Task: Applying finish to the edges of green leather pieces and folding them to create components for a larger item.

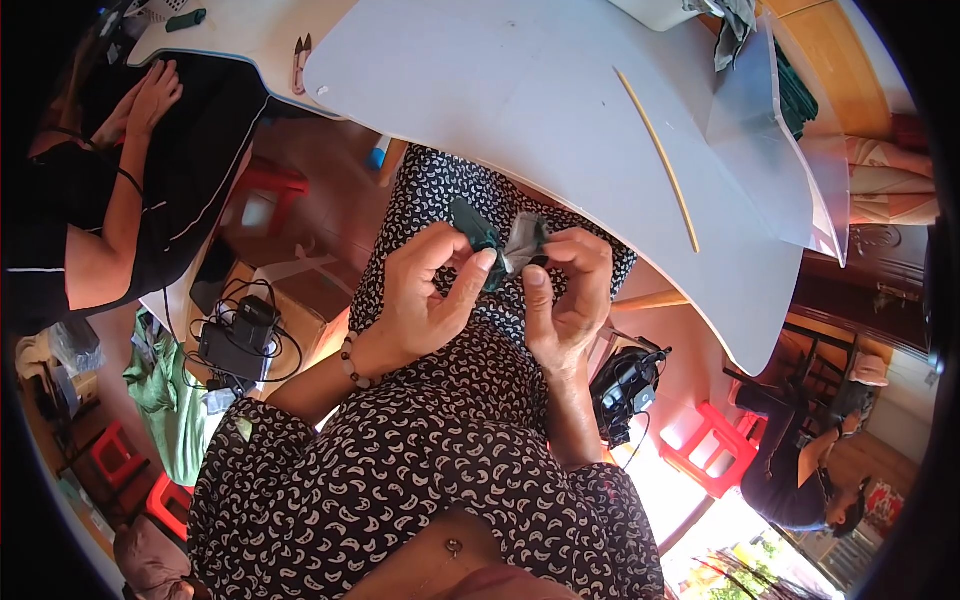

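Note:
Just below the table edge, over my patterned clothing, a small piece of dark green fabric (472, 227) with a pale grey section (524, 238) is held between both hands. My left hand (425, 290) pinches the green part between thumb and finger. My right hand (560, 300) grips the grey part at its right side, thumb below and fingers curled at the top. The middle of the piece looks folded or bunched; its exact layers are unclear.
The white table (500, 80) carries thin snips (300, 65), a wooden stick (655, 160) and an upright clear sheet (810, 170). Left, a co-worker's hands (150, 100) rest by the table. Black devices with cables (240, 340), red stools (705, 450) and a seated person (790, 460) surround me.

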Demonstrator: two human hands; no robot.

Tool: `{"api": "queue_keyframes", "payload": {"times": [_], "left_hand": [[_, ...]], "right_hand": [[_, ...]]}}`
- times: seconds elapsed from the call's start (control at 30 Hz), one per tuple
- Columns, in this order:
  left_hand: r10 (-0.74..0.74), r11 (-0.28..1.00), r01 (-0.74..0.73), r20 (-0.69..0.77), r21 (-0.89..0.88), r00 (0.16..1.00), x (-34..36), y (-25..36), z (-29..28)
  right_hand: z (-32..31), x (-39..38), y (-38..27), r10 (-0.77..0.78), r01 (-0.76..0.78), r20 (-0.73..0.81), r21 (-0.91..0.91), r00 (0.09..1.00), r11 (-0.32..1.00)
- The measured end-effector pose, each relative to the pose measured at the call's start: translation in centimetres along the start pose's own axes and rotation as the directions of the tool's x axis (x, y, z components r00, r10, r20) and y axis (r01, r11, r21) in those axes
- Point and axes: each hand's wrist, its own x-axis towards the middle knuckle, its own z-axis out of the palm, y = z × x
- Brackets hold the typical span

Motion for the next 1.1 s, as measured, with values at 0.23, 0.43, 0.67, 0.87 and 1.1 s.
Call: {"api": "queue_keyframes", "payload": {"times": [0.23,0.43,0.67,0.87,1.1], "left_hand": [[-0.482,0.668,0.469,0.145,-0.578,0.864,-1.1,-0.1,1.2],[-0.545,0.553,0.495,0.158,-0.670,0.823,-1.5,-0.1,1.9],[-0.057,0.996,0.048,-0.128,-0.071,0.990,0.2,-0.7,0.0],[-0.015,0.995,0.022,0.069,-0.099,0.998,1.6,0.9,-1.1],[-0.179,0.948,0.217,0.173,-0.233,0.969,1.7,1.5,-1.4]], "right_hand": [[1.6,-1.8,-0.6,0.425,-0.392,0.053,0.499,0.904,0.772],[2.0,-0.7,-2.5,0.528,-0.482,0.087,0.552,0.845,0.681],[0.9,0.0,-1.3,0.516,-0.512,0.127,0.454,0.847,0.729],[0.1,1.2,-1.6,0.340,-0.354,0.096,0.283,0.935,0.892],[-0.7,1.8,-1.7,0.204,-0.219,0.097,0.187,0.974,0.958]]}}
